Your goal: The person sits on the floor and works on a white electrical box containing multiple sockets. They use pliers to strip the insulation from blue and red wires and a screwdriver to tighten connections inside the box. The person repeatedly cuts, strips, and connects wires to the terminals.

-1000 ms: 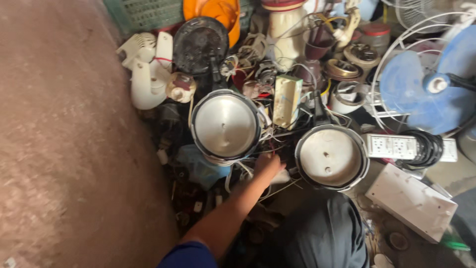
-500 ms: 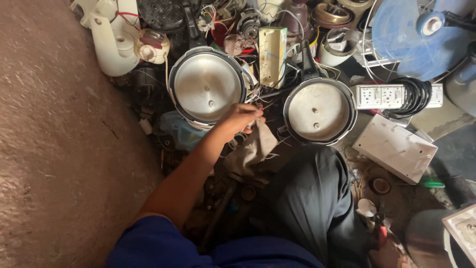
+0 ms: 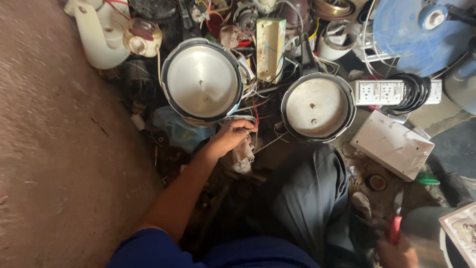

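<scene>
My left hand [image 3: 229, 139] reaches into the clutter just below a round steel pot [image 3: 202, 80], fingers curled shut on thin wires [image 3: 254, 115] that include a red one. A crumpled white cloth [image 3: 243, 158] lies under the hand. A second round steel pot [image 3: 317, 106] with a black handle sits to the right of the hand. My right hand [image 3: 396, 254] shows at the bottom right edge, closed on a red-handled tool [image 3: 394, 227]. My dark-trousered knee [image 3: 307, 198] lies between the two hands.
A white power strip [image 3: 384, 92] with a coiled black cable, a white box [image 3: 391, 145], a blue fan blade [image 3: 411, 37] and a white plastic housing [image 3: 99, 39] crowd the back. A blue bag [image 3: 176, 130] lies beside the left pot. Bare brown floor [image 3: 59, 149] is on the left.
The view has tilted down toward my lap. My left hand has drawn back a little toward me from between the pots, still closed. My right hand with the tool has come into view.
</scene>
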